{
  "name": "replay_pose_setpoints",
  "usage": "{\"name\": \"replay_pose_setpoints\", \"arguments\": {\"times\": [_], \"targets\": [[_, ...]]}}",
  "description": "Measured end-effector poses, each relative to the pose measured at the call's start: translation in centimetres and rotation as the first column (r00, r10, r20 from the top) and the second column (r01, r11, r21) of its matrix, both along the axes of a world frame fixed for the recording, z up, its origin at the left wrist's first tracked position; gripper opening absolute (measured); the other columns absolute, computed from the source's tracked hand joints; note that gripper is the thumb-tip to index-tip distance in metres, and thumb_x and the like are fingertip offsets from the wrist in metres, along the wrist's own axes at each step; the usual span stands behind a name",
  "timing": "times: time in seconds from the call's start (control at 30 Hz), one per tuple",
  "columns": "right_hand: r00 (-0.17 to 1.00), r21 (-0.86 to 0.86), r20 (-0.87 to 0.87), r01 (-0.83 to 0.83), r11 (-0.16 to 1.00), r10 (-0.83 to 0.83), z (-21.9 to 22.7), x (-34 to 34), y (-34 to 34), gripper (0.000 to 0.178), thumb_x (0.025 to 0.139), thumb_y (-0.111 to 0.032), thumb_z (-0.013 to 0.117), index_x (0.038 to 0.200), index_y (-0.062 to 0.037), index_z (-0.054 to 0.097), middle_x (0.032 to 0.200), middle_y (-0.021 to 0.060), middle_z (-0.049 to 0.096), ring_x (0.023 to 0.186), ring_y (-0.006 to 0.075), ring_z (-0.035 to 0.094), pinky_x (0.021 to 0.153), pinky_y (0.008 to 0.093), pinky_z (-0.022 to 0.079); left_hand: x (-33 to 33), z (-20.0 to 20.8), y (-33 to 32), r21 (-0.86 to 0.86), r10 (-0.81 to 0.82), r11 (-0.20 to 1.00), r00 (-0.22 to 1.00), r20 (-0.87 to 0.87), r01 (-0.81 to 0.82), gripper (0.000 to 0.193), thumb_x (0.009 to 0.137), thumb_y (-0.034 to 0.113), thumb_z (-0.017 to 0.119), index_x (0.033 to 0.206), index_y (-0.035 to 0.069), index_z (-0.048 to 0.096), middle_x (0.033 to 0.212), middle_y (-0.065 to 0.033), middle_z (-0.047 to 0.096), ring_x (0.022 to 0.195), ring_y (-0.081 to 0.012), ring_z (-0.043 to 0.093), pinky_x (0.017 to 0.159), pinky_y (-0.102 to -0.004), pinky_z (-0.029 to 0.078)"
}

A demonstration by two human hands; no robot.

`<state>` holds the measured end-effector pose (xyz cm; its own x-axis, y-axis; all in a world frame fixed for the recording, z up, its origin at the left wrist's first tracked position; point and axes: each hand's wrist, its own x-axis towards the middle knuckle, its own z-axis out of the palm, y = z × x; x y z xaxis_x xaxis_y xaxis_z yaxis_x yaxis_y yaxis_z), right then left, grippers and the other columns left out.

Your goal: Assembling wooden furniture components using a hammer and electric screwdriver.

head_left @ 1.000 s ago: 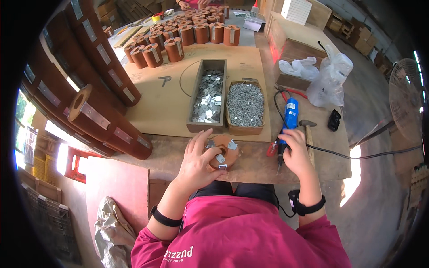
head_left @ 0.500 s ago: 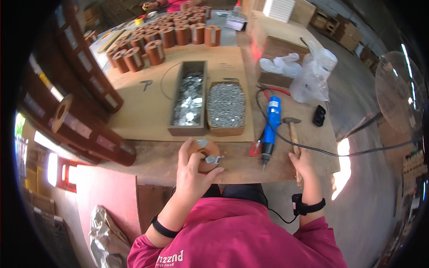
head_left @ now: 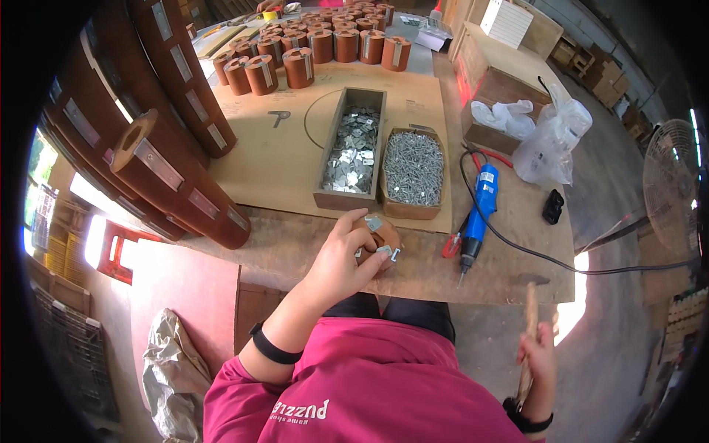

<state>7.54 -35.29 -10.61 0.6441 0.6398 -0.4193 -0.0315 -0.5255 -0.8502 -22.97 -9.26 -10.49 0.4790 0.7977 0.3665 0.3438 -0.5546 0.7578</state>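
My left hand (head_left: 341,255) grips a short brown cylinder (head_left: 389,232) with a hole in its middle, near the table's front edge. Small metal plates (head_left: 374,223) sit on its upper face, and my thumb presses beside another one at the near side. My right hand (head_left: 539,354) is closed round the wooden handle of a hammer (head_left: 531,310), held up off the table at the right front. Beyond the cylinder stand a long grey box of small metal plates (head_left: 351,159) and a carton of screws (head_left: 413,170).
A blue electric screwdriver (head_left: 481,199) with a black cord and a red-handled tool (head_left: 451,246) lie to the right. Tall brown columns (head_left: 181,177) lean at the left. Several brown cylinders (head_left: 321,46) stand at the back. Plastic bags (head_left: 554,144) and a black object (head_left: 552,207) are at right.
My right hand has lifted the hammer off the table and drawn it right and towards me. My left hand stays at the cylinder. The whole view has shifted a little.
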Motion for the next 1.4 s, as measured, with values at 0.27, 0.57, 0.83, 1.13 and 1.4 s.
{"name": "replay_pose_setpoints", "arguments": {"times": [0.27, 0.57, 0.83, 1.13, 1.4], "targets": [[0.847, 0.079, 0.155, -0.523, 0.849, 0.508, -1.1, -7.7, -0.5, 0.035, 0.076, 0.002, 0.060, 0.102, -0.0028, 0.038, 0.068, 0.0057, 0.051, 0.056, 0.0116, 0.053, 0.049, 0.0259, 0.046, 0.8, 0.3, -0.4, -0.258, 0.082, 0.964, 0.996, 0.036, -0.070, 0.012, 0.071, 0.008, 0.064, 0.069, -0.001, 0.056, 0.120, -0.0218, 0.046, 0.093, -0.0298, 0.057, 0.069, -0.0306, 0.045], [0.865, 0.865, 0.008, -0.258, 0.431, 0.501, 7.0, -11.0, 13.9, 0.033, 0.081, 0.003, 0.053, 0.105, -0.0086, 0.034, 0.080, 0.0100, 0.051, 0.062, 0.0170, 0.052, 0.056, 0.0290, 0.047, 1.3, -0.6, -2.5, -0.115, 0.237, 0.965, 0.971, 0.007, -0.235, 0.014, 0.070, 0.007, 0.065, 0.074, 0.000, 0.053, 0.106, -0.0176, 0.051, 0.079, -0.0304, 0.057, 0.068, -0.0339, 0.047], [0.855, 0.925, 0.065, -0.245, 0.291, 0.514, 7.5, -14.4, 20.6, 0.018, 0.088, 0.000, 0.045, 0.099, -0.0101, 0.035, 0.063, 0.0032, 0.044, 0.048, 0.0095, 0.044, 0.046, 0.0253, 0.041, 1.4, -0.4, -2.9, -0.145, 0.295, 0.946, 0.955, 0.026, -0.289, 0.040, 0.068, 0.009, 0.067, 0.100, 0.003, 0.044, 0.097, -0.0169, 0.050, 0.086, -0.0313, 0.056, 0.074, -0.0364, 0.046], [0.905, 0.852, 0.170, -0.333, 0.403, 0.389, 6.2, -17.0, 22.3, 0.008, 0.091, -0.005, 0.043, 0.091, -0.0073, 0.035, 0.059, 0.0010, 0.039, 0.045, 0.0076, 0.038, 0.043, 0.0234, 0.036, 0.8, -1.4, -2.8, -0.165, 0.340, 0.924, 0.939, -0.058, -0.345, 0.063, 0.065, 0.018, 0.071, 0.117, 0.002, 0.040, 0.106, -0.0178, 0.051, 0.096, -0.0336, 0.051, 0.084, -0.0401, 0.041], [0.855, 0.800, 0.147, -0.399, 0.448, 0.498, 4.1, -16.9, 22.1, 0.012, 0.089, -0.007, 0.050, 0.080, -0.0046, 0.042, 0.058, 0.0013, 0.044, 0.048, 0.0062, 0.043, 0.045, 0.0215, 0.038, 1.7, -3.6, -3.2, -0.660, 0.389, 0.751, 0.820, 0.419, -0.020, 0.055, 0.067, 0.018, 0.073, 0.112, 0.001, 0.046, 0.101, -0.0133, 0.055, 0.094, -0.0227, 0.054, 0.083, -0.0340, 0.043]]}}
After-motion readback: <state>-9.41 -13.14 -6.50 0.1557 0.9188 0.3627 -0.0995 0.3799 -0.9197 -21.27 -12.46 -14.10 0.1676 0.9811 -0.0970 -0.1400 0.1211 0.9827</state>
